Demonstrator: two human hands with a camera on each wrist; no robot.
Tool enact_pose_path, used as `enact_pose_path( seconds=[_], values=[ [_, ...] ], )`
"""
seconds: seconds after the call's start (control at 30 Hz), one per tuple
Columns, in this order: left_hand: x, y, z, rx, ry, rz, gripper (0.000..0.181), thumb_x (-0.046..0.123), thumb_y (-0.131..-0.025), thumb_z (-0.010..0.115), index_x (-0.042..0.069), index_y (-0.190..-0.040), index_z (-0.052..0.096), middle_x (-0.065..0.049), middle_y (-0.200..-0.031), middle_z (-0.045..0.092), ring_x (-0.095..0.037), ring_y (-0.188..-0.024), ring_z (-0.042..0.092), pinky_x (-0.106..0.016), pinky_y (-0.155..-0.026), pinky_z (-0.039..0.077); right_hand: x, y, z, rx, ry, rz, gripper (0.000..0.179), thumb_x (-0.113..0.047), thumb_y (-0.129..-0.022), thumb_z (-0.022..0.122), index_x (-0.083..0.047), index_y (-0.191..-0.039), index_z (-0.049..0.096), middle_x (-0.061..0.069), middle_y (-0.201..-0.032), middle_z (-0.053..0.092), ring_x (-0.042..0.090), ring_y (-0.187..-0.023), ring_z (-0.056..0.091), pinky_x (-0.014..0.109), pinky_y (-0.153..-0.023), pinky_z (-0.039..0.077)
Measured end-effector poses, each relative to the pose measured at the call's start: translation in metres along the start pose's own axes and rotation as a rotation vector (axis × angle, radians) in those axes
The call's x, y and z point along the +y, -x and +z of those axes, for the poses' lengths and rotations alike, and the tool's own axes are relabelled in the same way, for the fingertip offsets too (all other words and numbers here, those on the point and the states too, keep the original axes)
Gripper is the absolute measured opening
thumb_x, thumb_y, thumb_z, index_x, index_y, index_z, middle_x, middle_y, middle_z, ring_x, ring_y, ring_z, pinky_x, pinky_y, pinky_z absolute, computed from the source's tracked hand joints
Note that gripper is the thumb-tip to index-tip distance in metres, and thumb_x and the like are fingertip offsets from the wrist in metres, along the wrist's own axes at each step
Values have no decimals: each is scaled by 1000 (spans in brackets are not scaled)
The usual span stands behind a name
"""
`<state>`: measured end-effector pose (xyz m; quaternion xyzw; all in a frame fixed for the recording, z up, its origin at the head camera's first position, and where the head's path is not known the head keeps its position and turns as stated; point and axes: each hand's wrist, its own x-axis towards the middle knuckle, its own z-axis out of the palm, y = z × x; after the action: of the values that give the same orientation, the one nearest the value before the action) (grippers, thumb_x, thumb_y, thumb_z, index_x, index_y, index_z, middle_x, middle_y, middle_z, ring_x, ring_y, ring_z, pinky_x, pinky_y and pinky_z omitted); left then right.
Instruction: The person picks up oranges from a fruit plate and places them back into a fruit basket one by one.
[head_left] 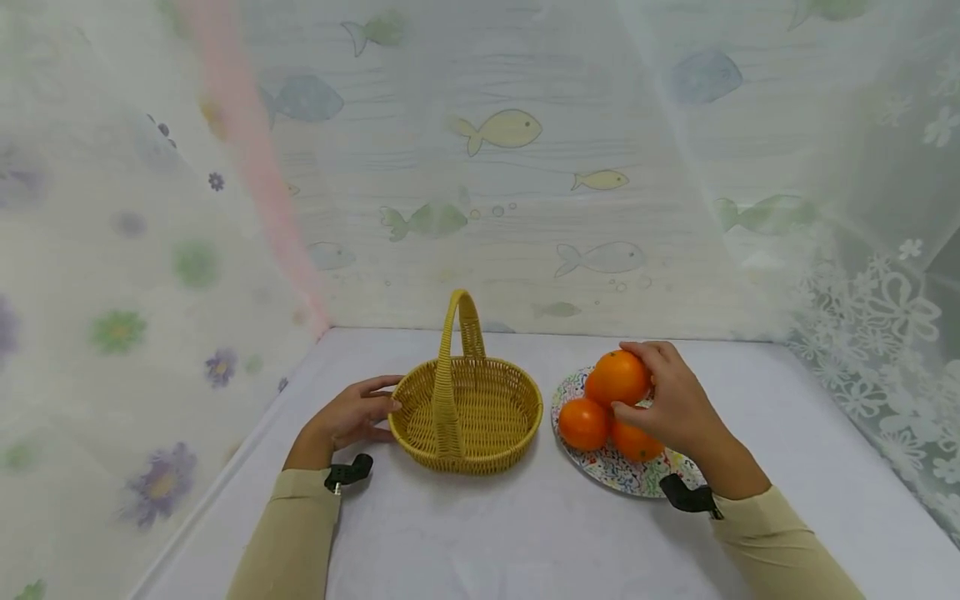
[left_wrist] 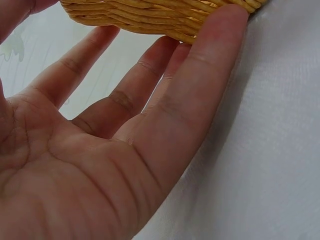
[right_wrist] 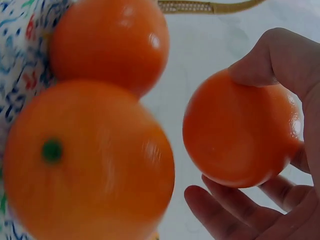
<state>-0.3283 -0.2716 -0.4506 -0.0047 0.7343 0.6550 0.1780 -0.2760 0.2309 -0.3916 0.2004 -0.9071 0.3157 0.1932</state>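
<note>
With thumb and fingertips my right hand [head_left: 678, 412] holds an orange [head_left: 622, 377] above the patterned plate [head_left: 607, 477]. In the right wrist view this held orange [right_wrist: 237, 132] is apart from two others, one showing a green stem spot [right_wrist: 52, 151]. Below it on the plate lie more oranges [head_left: 584, 425], one partly hidden behind the held one. My left hand [head_left: 358, 414] is at the left side of a yellow wicker basket [head_left: 491, 461], thumb at the rim. In the left wrist view its fingers [left_wrist: 200, 85] touch the woven wall [left_wrist: 145, 17]. No fruit shows inside the basket.
Basket and plate stand side by side on a white-covered table [head_left: 480, 533]. The basket's tall arched handle [head_left: 446, 392] rises over its middle. A pale curtain with printed fish [head_left: 510, 129] hangs behind, and flowered sheer cloth hangs at both sides.
</note>
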Motion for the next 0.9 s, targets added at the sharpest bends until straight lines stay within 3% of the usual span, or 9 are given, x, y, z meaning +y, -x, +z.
enact_pose_path(
  seconds=[0.3,0.7,0.9],
  values=[
    [-2,-2,-1,-15,5,-2,64,16,-94,73,20,-154,49,-17,-154,51,-35,-131,60,-59,-91,59,-21,-13,19,-53,-53,-6,79,-24,-78,89,-12,-146,50,9,-141,55,26,-116,58,49,-92,59],
    [0,1,0,-4,0,-5,64,16,-95,72,19,-154,49,-18,-153,51,-35,-129,61,-59,-90,60,-36,-25,39,-94,-63,-14,81,-32,-77,91,-16,-145,50,4,-138,61,23,-112,60,48,-95,58],
    [-1,-1,-1,4,-9,-7,64,18,-94,74,20,-154,49,-17,-154,50,-35,-130,60,-58,-89,60,-40,-29,43,-104,-69,-41,81,-32,-77,92,-14,-144,51,4,-137,62,21,-101,61,44,-89,59]
  ],
)
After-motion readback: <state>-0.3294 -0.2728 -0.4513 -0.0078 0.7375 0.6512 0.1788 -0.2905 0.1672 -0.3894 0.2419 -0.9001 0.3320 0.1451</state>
